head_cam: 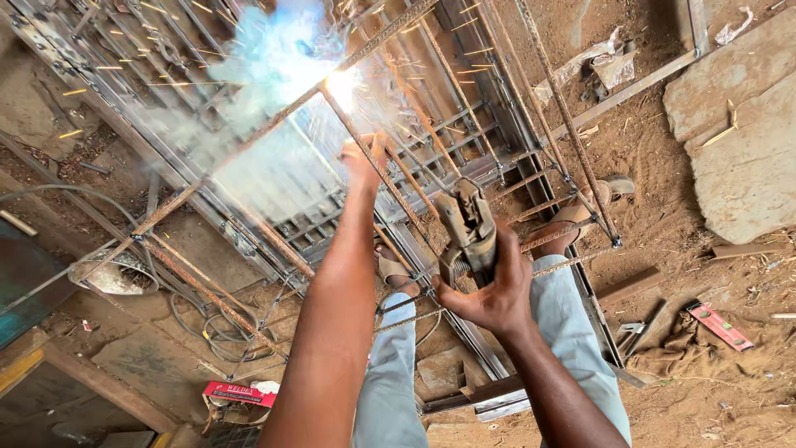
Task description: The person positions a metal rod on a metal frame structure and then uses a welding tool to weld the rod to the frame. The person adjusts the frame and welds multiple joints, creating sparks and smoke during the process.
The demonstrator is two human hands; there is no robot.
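My right hand grips a worn welding electrode holder above my knees. My left hand reaches forward, its fingers closed round a thin rusty rod that runs up to a bright white welding arc. Blue smoke and orange sparks spread from the arc. The arc sits where rusty rebar bars cross in a frame. Beneath the bars lies a grey metal gate frame. Whether the rod in my left hand is the electrode or a frame bar I cannot tell.
My legs in light-blue trousers and sandalled feet stand among the bars on dirt ground. Cables coil at the left near a red box. A red spirit level and stone slabs lie at the right.
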